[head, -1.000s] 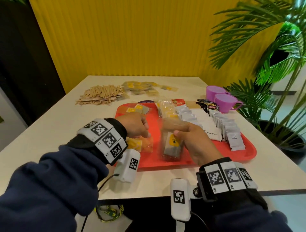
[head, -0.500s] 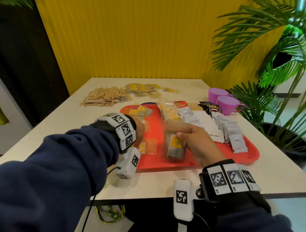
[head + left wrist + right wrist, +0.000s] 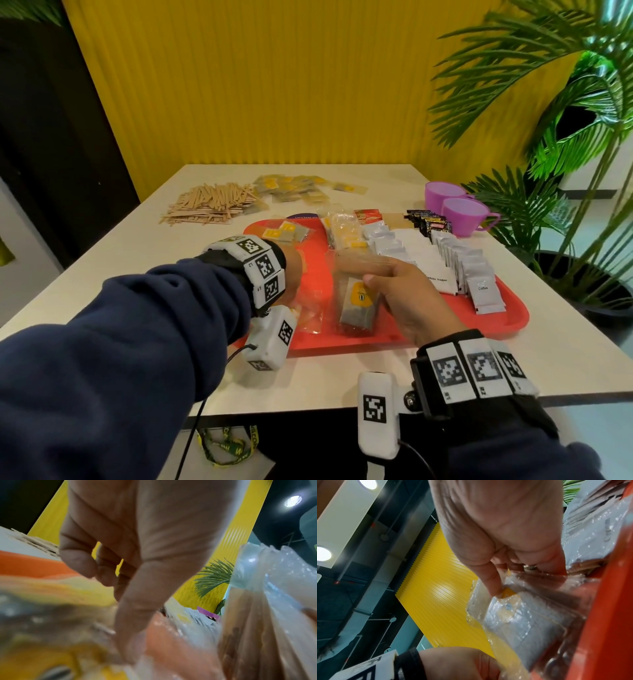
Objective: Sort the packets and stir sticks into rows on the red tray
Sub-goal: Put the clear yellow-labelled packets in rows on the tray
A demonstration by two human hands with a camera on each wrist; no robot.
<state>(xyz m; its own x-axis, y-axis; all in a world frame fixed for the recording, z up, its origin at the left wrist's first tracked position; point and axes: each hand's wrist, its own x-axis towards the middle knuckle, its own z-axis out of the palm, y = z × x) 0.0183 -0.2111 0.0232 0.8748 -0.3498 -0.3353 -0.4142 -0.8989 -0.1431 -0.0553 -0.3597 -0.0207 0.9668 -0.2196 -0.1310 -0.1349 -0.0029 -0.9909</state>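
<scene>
A red tray [image 3: 507,317] lies in front of me with rows of packets on it. My right hand [image 3: 363,270] pinches a stack of clear tea-bag packets [image 3: 358,305] with yellow labels, standing them on edge on the tray's near middle. In the right wrist view the thumb presses the front label while my right hand [image 3: 517,580] keeps its fingers behind the stack [image 3: 522,615]. My left hand [image 3: 294,274] hovers just left of the stack over loose yellow packets [image 3: 310,317]. Seen from the left wrist, my left hand [image 3: 118,596] has loosely curled fingers holding nothing, and its thumb touches a wrapper.
Stir sticks [image 3: 212,202] and loose tea packets [image 3: 294,188] are piled on the table beyond the tray. Rows of tea packets [image 3: 346,229], silver sachets [image 3: 383,240], white sugar [image 3: 421,260] and coffee sachets [image 3: 479,287] fill the tray's right. Purple cups [image 3: 462,214] and a plant [image 3: 565,171] stand at the right.
My left wrist has rolled over and the forearm now crosses the view, with the hand lifted off the loose yellow packets. The right hand still holds the stack in the same spot.
</scene>
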